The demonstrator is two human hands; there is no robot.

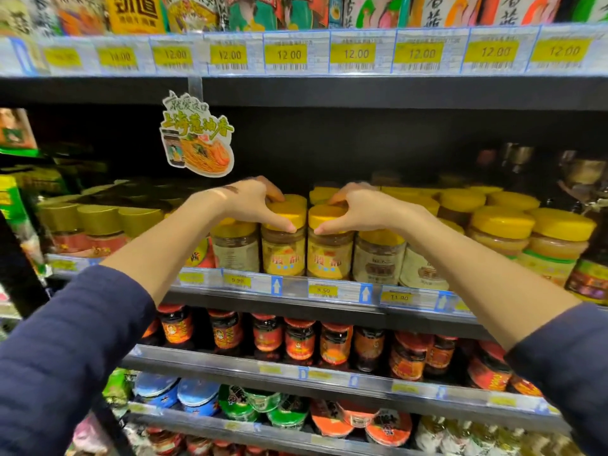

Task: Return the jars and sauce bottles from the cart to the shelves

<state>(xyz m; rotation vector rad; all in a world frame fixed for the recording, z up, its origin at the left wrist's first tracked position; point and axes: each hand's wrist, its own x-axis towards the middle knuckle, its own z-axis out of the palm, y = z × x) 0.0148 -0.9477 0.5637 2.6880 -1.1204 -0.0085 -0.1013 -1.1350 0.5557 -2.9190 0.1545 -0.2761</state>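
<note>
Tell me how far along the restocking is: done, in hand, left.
Done: the shelf front row is packed with yellow-lidded jars, no gaps showing. In hand: the left hand grips the lid of one yellow-label jar, and the right hand grips its twin; both jars stand on the shelf. Left: the cart is out of view, so the remainder cannot be judged.

Dark store shelving [329, 93], yellow price tags [289, 54], dim recesses.
</note>
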